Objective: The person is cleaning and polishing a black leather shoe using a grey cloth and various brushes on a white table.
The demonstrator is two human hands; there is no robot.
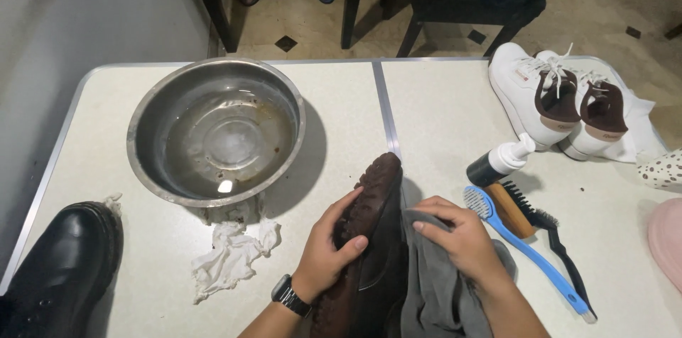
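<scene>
My left hand point(328, 247), with a black watch on the wrist, grips a dark brown shoe point(375, 196) turned on its side, its ridged sole facing left. My right hand point(460, 235) presses a grey cloth point(437, 292) against the shoe's upper. The shoe's toe points away from me, near the seam in the white table point(433, 107).
A steel bowl point(145, 114) of murky water stands at the left, with a crumpled white rag point(231, 256) below it and a black boot point(60, 270) at the near-left corner. At the right lie a blue brush point(529, 260), a wooden brush point(513, 208), a small bottle point(497, 162) and white sneakers point(533, 93).
</scene>
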